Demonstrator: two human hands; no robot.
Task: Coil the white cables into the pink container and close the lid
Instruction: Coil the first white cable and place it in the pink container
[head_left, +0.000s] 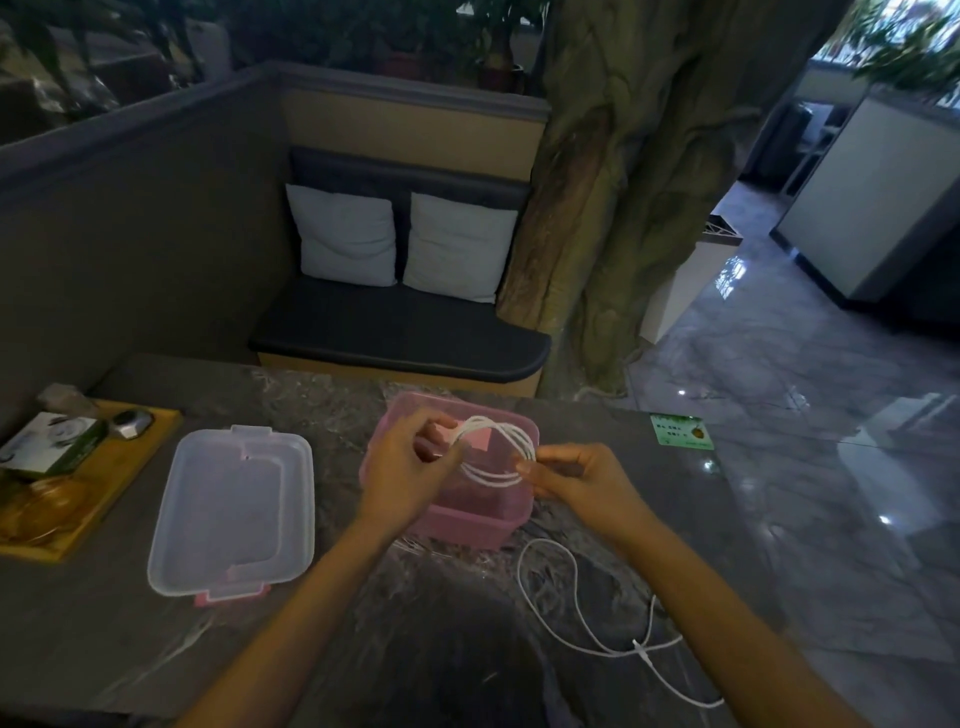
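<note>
The pink container stands open in the middle of the dark marble table. Over it, a white cable is wound into a few loops. My left hand pinches the loops on their left side, and my right hand pinches them on the right. A second white cable lies loose on the table in front of the container, trailing toward the near right edge. The clear lid, with pink clips, lies flat to the left of the container.
A wooden tray at the table's left edge carries a box, a dark round object and an amber glass dish. A green card lies at the far right. The table's right edge drops to a glossy floor.
</note>
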